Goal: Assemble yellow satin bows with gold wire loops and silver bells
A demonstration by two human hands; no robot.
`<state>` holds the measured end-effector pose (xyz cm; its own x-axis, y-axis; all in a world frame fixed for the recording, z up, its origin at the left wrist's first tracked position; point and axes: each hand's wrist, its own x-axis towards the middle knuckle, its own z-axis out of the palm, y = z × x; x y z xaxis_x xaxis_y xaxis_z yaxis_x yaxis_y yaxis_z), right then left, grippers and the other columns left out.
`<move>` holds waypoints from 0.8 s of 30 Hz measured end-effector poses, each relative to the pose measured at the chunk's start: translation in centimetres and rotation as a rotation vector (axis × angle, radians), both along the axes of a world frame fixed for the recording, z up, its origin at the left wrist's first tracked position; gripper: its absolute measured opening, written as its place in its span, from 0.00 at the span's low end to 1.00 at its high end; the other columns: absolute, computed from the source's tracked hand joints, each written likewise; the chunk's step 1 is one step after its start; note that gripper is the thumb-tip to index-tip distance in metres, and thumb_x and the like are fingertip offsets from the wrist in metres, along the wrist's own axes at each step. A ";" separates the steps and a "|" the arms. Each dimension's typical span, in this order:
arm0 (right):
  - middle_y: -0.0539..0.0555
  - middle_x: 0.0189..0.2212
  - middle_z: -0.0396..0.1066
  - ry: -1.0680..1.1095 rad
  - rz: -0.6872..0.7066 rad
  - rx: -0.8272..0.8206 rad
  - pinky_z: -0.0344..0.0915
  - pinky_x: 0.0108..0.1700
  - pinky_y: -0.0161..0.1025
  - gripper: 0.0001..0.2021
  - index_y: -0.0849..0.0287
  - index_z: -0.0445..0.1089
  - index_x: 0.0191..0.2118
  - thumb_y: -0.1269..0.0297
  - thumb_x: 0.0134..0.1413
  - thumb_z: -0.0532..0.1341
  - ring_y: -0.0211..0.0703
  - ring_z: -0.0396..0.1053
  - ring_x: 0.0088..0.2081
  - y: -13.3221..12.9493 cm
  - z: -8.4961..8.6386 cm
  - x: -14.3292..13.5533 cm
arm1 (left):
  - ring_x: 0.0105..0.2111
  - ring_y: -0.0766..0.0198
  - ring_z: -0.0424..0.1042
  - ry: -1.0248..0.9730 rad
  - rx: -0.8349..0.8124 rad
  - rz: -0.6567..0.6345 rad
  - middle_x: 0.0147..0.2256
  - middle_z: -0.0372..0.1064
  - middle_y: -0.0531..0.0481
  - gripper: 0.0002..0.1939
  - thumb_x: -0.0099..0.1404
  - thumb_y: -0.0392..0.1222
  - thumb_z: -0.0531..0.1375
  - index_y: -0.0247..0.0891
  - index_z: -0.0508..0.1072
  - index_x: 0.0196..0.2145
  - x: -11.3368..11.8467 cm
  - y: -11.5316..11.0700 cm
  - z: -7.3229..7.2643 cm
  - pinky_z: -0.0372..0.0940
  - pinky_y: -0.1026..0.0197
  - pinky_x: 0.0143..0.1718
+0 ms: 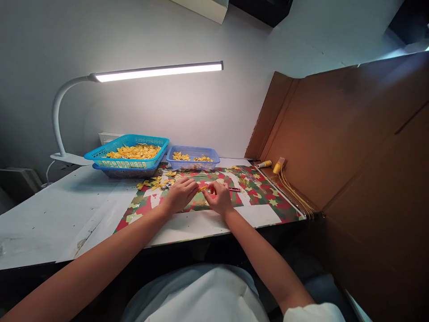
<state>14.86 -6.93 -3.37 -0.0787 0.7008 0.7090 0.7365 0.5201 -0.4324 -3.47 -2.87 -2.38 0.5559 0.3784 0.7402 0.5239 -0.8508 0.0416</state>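
My left hand (182, 193) and my right hand (218, 197) meet over the patterned mat (284, 210), fingers pinched together. Between the fingertips runs a small, thin yellow piece (203, 189), gripped from both sides; its exact kind is too small to make out. Just right of my right hand lies a slim pink tool (235, 189). Several loose yellow petal-like pieces (156, 182) are scattered left of and behind my left hand, with some shiny silvery bits (166, 185) among them.
A turquoise basket (92, 154) of yellow pieces sits on a darker blue basket (125, 172). Beside it stands a smaller blue basket (194, 164). A lamp (157, 71) arches overhead. Cardboard (335, 134) walls the right side, near yellow spools (279, 165) and yellow strands (296, 192).
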 end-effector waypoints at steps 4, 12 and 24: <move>0.44 0.20 0.64 -0.030 0.005 -0.096 0.50 0.42 0.40 0.08 0.58 0.62 0.27 0.64 0.56 0.57 0.36 0.60 0.24 0.0 0.1 0.0 | 0.32 0.57 0.64 0.064 0.048 -0.008 0.30 0.71 0.47 0.19 0.74 0.45 0.46 0.41 0.69 0.29 0.2 -0.1 -0.1 0.60 0.55 0.37; 0.46 0.20 0.65 -0.071 0.035 -0.058 0.51 0.41 0.39 0.12 0.57 0.60 0.24 0.67 0.59 0.51 0.36 0.56 0.23 0.2 -0.1 -0.2 | 0.31 0.56 0.64 -0.039 0.042 0.082 0.28 0.70 0.47 0.15 0.73 0.40 0.47 0.40 0.67 0.30 0.1 -0.3 0.0 0.61 0.55 0.35; 0.48 0.20 0.68 -0.217 -0.003 0.116 0.50 0.39 0.40 0.09 0.58 0.66 0.26 0.67 0.56 0.55 0.36 0.59 0.23 -0.2 0.0 -0.2 | 0.31 0.60 0.69 -0.146 -0.072 0.046 0.27 0.68 0.51 0.12 0.72 0.42 0.48 0.41 0.65 0.31 0.3 -0.4 -0.2 0.66 0.59 0.34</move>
<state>14.62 -7.12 -3.38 -0.2359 0.6160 0.7516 0.8073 0.5548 -0.2013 -3.20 -3.27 -2.57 0.4250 0.4561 0.7819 0.5461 -0.8181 0.1803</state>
